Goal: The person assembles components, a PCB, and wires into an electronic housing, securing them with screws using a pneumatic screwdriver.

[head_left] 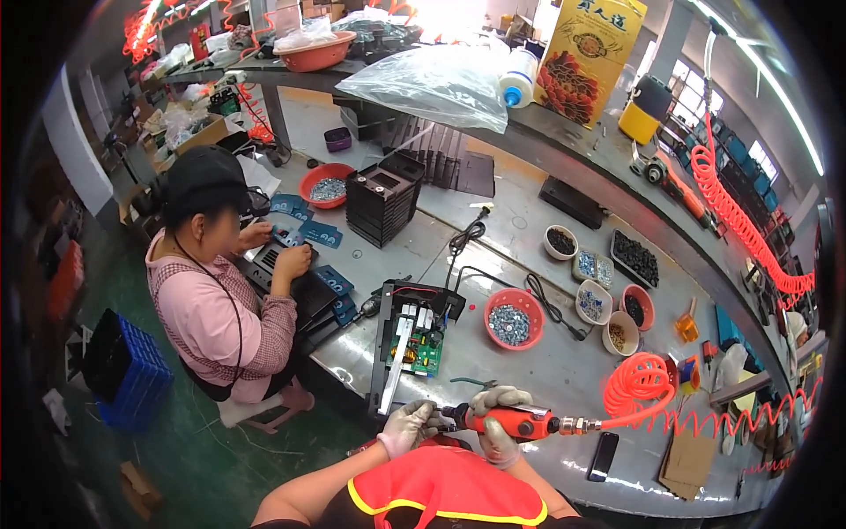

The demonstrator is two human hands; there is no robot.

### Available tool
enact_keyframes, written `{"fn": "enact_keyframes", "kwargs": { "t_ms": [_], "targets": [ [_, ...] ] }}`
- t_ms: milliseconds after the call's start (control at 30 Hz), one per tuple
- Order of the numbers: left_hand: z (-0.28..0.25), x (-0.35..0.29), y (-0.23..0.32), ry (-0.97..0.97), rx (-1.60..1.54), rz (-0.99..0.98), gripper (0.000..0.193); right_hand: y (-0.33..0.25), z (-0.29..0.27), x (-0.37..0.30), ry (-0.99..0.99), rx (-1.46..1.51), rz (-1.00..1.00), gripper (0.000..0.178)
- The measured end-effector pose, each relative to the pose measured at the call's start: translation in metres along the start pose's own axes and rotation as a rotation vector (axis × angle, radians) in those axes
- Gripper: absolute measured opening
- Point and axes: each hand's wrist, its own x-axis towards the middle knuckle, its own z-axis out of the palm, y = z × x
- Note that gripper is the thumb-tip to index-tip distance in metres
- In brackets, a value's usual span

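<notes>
My right hand [497, 429], in a light work glove, is wrapped round a red air screwdriver [527, 424] held level, its black nose pointing left. Close by that nose, my gloved left hand [407, 428] has its fingers pinched together; what is between them is too small to make out. Just beyond my left hand stands an open black device housing [382, 381] with a green circuit board [429, 354] inside. A power cord [467, 236] runs from its far end. Pliers [474, 382] with dark green handles lie partly hidden behind my right hand.
A coiled red air hose [633, 392] leads right from the tool. Beyond are a pink basket of screws [514, 319] and several small bowls of parts. A phone [604, 457] and cardboard [689, 463] lie at right. At left a co-worker [220, 300] handles blue cards by a black housing.
</notes>
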Motion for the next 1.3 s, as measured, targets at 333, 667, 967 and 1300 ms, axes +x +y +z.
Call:
{"fn": "enact_keyframes", "kwargs": {
  "t_ms": [333, 667, 967, 1300],
  "targets": [
    [-0.014, -0.002, 0.004, -0.023, 0.19, -0.078, 0.034, 0.009, 0.001, -0.006, 0.023, 0.019, -0.001, 0.038],
    [-0.023, 0.023, 0.018, 0.049, 0.69, 0.25, 0.035, 0.015, -0.006, 0.01, 0.122, -0.017, -0.023, 0.041],
    [-0.027, 0.077, 0.079, 0.359, 2.466, 0.359, 0.047, 0.059, -0.028, 0.055, 0.149, -0.13, 0.031, 0.042],
    [-0.025, 0.096, 0.083, 0.374, 2.34, 0.248, 0.042, 0.164, -0.028, 0.129, 0.046, -0.411, 0.097, 0.037]
  ]
}}
